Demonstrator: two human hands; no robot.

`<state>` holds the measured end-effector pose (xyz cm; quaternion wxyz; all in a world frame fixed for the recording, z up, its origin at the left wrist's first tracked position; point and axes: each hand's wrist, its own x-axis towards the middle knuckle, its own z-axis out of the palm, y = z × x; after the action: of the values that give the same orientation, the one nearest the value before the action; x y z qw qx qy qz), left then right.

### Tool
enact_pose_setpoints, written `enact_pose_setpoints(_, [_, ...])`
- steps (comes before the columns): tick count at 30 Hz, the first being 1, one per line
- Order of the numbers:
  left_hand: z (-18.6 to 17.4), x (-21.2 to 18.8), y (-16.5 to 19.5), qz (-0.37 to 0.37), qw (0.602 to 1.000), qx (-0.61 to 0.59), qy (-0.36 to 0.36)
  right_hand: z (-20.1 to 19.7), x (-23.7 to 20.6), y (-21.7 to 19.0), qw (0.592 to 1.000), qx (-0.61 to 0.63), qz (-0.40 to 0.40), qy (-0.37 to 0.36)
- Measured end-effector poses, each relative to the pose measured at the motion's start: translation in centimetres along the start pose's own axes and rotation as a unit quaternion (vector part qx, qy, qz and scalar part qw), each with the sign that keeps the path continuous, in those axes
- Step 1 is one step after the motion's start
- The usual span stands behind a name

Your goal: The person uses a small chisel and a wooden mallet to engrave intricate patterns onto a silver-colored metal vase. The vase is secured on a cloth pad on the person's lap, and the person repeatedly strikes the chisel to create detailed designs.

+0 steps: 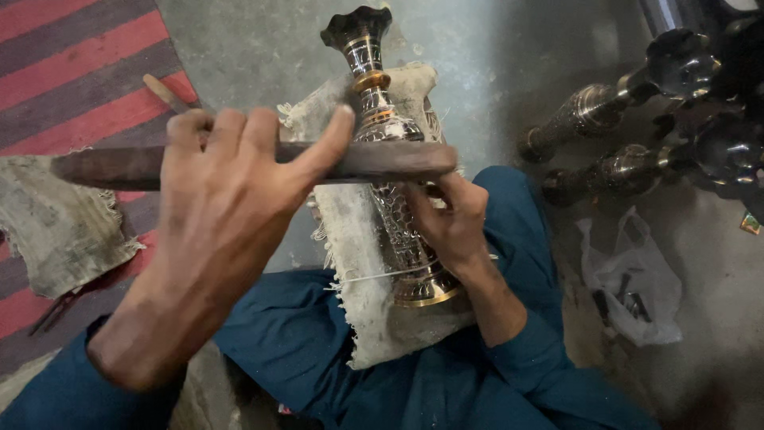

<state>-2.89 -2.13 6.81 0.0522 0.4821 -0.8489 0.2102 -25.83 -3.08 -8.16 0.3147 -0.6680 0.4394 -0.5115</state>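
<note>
While a striped red rug (72, 48) and a frayed grey rag (56, 231) lie at the far left, the left hand (227, 199) is clenched around a dark wooden stick (382, 159), held level above an engraved metal vase (386, 143). That vase lies on a pale cloth (358, 263) over the lap. The right hand (450, 219) grips the vase body. Similar vases (613, 103) lie on the floor at right, beside a plastic bag (637, 279).

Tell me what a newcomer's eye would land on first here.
First, the left hand in the foreground, gripping a long dark wooden stick held crosswise. Behind it, a tall engraved black-and-brass metal vase lies on a frayed grey cloth over the lap, steadied by the right hand. Similar dark metal vases lie at the upper right.
</note>
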Motion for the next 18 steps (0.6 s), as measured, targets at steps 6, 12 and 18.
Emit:
enact_pose_setpoints(6, [0.7,-1.1,0.1,-0.049,0.998,-0.021,-0.044,0.3,0.3,0.0,1.000,-0.004,0.022,-0.006])
enact_pose_setpoints(12, [0.7,-1.8,0.2,-0.091,0.982,-0.159,-0.045,0.4,0.8,-0.2,0.974,0.215,0.066,0.022])
enact_pose_setpoints(18, [1.3,-1.2,0.2,-0.086,0.982,-0.158,-0.058,0.4,0.6,0.2,0.989,0.135,0.056,0.016])
